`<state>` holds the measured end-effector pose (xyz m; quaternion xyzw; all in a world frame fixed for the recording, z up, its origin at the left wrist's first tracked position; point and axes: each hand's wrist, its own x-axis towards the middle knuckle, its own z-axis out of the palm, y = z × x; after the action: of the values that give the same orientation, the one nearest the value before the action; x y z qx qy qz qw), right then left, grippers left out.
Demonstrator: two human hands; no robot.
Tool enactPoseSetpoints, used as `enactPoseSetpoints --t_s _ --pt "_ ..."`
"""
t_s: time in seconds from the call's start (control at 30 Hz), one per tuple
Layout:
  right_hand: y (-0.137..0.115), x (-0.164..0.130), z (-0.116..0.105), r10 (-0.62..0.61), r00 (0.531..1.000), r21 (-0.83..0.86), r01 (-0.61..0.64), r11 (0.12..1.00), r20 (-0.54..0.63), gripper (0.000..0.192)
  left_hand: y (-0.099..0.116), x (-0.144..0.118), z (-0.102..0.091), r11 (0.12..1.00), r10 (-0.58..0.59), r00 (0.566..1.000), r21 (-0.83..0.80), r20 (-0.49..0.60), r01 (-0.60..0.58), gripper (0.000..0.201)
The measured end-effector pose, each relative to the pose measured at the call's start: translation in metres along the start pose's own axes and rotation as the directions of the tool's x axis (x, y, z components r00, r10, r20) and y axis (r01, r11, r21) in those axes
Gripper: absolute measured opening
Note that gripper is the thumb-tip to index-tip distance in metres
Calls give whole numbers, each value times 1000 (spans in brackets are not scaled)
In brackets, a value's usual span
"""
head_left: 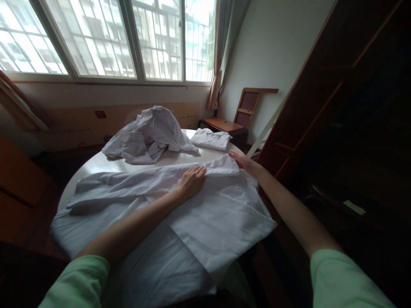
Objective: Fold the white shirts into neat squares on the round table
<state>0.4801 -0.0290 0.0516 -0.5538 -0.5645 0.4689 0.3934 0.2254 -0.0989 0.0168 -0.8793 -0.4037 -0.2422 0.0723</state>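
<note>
A large white garment (221, 214), long like a coat, is spread over the near part of the round table, with cloth hanging past the near edge. My left hand (192, 179) lies palm down on its middle, fingers resting on a folded-over strip. At the garment's far right corner, my right hand (243, 161) holds the edge, its fingertips partly behind the cloth. One section of the garment is turned back over the rest at the right, its corner sticking out beyond the table.
Further back on the white table (85, 169) sits a crumpled heap of white cloth (154, 132). Right of it lies a neatly folded white garment (211, 139). A wooden chair (229, 125) stands behind, and a dark wooden door-like panel (302, 102) leans in at the right.
</note>
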Motion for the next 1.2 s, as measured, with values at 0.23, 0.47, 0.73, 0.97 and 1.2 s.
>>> enactPoseSetpoints --t_s 0.23,0.47,0.73,0.97,1.2 --pt "-2 12 18 43 999 22 -43 999 8 22 3 0 -3 999 -15 1000 42 -5 16 30" --pt "19 31 15 -126 889 -367 -49 929 -439 21 1 -4 4 999 21 997 -26 71 -19 37" --pt "25 48 -10 -260 945 -584 101 805 -196 13 -3 -6 9 1000 -15 977 -17 214 19 47" --pt "22 60 -5 -338 920 -545 182 818 -200 7 1 -6 6 999 -34 980 17 198 32 44" --pt "12 57 -21 -211 933 -297 122 947 -292 19 3 2 -4 997 -32 987 74 156 20 25"
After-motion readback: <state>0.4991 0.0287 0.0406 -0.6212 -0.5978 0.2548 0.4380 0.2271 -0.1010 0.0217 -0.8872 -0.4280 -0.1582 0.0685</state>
